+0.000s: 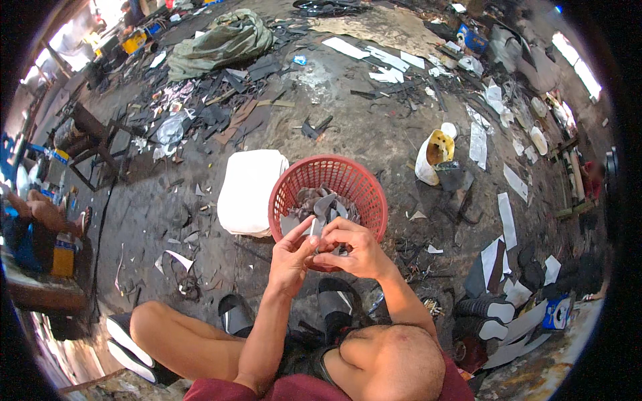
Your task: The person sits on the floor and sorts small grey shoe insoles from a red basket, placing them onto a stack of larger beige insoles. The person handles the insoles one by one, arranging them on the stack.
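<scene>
Both hands meet over the near part of a red plastic basket (379, 200). My left hand (291, 262) pinches a small, thin, pale grey piece (314, 227) between thumb and forefinger, with its edge turned up. Close against it, the bent fingers of my right hand (358, 250) are closed on the piece's right side. That side is partly hidden by the fingers. Inside the basket lies a heap of loose grey cut pieces (321, 200), some rounded. A white stack of flat sheets (251, 190) stands just left of the basket.
Scraps litter the dark floor, including white strips (478, 144) at right. A cut-open white container (428, 160) lies beyond the basket. Dark shoes with white soles (491, 321) sit at lower right. A green sack (224, 43) lies farther off. Another person's leg (47, 214) shows at left.
</scene>
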Tool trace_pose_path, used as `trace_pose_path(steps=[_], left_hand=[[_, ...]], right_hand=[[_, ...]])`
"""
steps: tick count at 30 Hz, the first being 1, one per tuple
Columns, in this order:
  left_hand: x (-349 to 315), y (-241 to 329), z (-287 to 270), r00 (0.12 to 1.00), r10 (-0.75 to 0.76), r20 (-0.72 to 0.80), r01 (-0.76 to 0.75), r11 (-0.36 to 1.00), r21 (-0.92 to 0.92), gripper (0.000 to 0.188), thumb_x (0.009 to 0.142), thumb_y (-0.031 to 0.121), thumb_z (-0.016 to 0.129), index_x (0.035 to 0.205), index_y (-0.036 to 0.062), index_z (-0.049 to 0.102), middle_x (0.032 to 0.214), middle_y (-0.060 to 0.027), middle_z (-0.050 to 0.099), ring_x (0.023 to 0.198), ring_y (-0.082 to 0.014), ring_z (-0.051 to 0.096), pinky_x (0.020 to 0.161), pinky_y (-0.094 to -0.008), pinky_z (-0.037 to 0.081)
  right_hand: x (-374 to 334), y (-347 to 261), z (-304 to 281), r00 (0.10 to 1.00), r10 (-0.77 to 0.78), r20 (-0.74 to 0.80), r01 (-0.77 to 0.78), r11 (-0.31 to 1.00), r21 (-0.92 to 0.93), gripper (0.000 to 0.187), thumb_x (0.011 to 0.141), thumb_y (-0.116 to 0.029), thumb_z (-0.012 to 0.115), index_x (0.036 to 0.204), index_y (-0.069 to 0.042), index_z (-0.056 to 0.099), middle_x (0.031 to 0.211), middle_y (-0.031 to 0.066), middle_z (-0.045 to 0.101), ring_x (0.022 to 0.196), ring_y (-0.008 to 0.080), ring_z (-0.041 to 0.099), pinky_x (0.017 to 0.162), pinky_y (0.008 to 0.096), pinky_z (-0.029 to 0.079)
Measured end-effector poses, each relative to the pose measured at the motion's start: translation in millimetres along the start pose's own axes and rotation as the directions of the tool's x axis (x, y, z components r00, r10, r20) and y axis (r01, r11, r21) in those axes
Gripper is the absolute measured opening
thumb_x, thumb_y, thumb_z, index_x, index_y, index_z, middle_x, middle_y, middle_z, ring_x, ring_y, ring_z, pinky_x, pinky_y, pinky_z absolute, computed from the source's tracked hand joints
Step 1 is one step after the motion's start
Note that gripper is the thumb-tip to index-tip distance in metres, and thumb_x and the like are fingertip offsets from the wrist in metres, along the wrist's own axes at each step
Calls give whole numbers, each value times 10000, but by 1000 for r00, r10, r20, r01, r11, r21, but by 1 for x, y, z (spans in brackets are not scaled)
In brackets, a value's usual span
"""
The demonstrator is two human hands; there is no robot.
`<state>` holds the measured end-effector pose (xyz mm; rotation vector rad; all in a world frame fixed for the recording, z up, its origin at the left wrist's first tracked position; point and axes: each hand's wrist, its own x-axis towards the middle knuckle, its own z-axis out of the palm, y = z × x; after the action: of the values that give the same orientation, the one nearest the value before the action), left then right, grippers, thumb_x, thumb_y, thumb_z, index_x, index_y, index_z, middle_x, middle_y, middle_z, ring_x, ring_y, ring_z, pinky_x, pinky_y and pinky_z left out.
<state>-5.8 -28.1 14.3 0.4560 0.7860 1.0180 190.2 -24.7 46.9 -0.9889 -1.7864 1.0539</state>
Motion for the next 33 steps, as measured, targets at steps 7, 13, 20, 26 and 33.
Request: trace_pose_path(steps=[7, 13, 20, 26, 33], left_hand=[[-4, 8, -7, 995, -82, 60, 65, 970, 233, 587, 923, 112, 787, 1453, -2, 560, 1246, -202, 683, 1029, -248, 729, 768, -353, 659], [18, 10, 14, 765, 551, 333, -481, 146, 864, 373, 884, 163, 824, 1226, 42, 737, 1459, -199, 588, 1338, -329, 577, 1106, -415, 450], [38, 37, -7, 659, 720, 218, -441, 135, 887, 243, 792, 78, 886, 976, 13, 741, 1052, -107, 762, 921, -195, 703, 860, -326, 563], [34, 44, -21, 858, 390, 333, -462, 305, 833, 628, 755, 74, 886, 1316, 51, 605, 1241, -176, 693, 1177, -312, 655, 1012, -435, 513], [31, 25, -32, 501, 808, 311, -251, -209, 945, 742, 820, 61, 813, 1498, 32, 513, 1512, -222, 530, 1422, -331, 500, 1170, -465, 393]], right_hand=[[11, 8, -28, 772, 253, -583, -167, 966, 198, 141, 877, -119, 807, 934, -40, 706, 928, 44, 682, 846, 152, 652, 770, 321, 529], [12, 35, -50, 841, -93, -533, -260, 794, -549, 395, 799, -117, 861, 1150, -64, 688, 1078, 110, 692, 909, 253, 669, 811, 357, 540], [-17, 60, -33, 857, 97, -506, -377, 788, -487, 525, 904, 14, 652, 1420, -55, 581, 1334, 202, 634, 1230, 410, 616, 1040, 462, 496], [-37, 52, -31, 850, 120, -512, -367, 832, -415, 453, 903, 67, 601, 1344, -36, 593, 1338, 213, 636, 1268, 406, 603, 1046, 460, 499], [-39, 28, -18, 847, 190, -497, -374, 877, -302, 484, 852, 92, 642, 1312, -56, 615, 1360, 178, 646, 1309, 400, 584, 1074, 479, 478]])
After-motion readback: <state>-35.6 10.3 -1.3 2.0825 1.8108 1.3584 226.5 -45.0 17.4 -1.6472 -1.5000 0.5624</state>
